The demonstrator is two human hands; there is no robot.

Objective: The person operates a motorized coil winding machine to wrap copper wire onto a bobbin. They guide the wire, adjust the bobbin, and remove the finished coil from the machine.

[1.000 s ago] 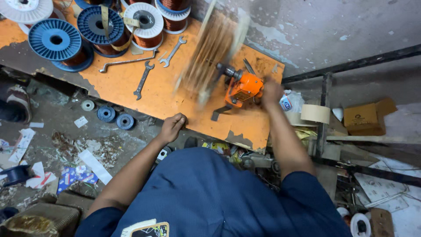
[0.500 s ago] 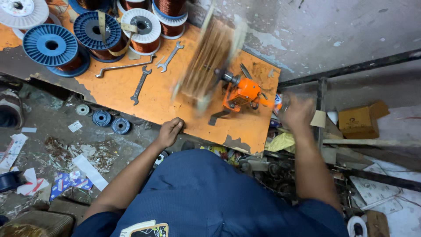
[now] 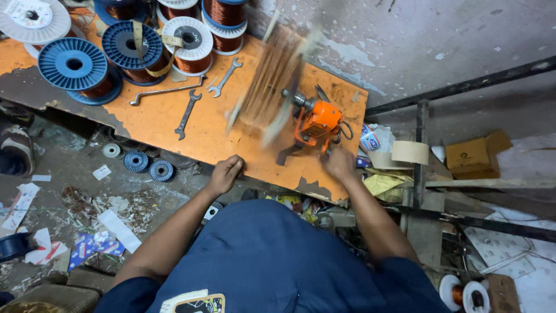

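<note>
Winder (image 3: 315, 124), an orange hand-cranked unit, sits near the right end of the orange bench (image 3: 162, 124); it looks heavy and rigid, best held by its body or crank, never by the blurred wooden frame (image 3: 272, 81) wound with thin copper wire. Its shaft seems to run left from the body into that frame, along the bench. Left hand (image 3: 226, 173) is curled over the near bench edge; right hand (image 3: 339, 162), blurred, is by the crank, grip unclear.

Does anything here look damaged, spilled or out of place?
Yes. The orange benchtop is chipped along its front edge, its coating worn off at the far left. Paper scraps and small blue spools lie scattered on the dirty floor. The left hand rests on the bench edge.
</note>
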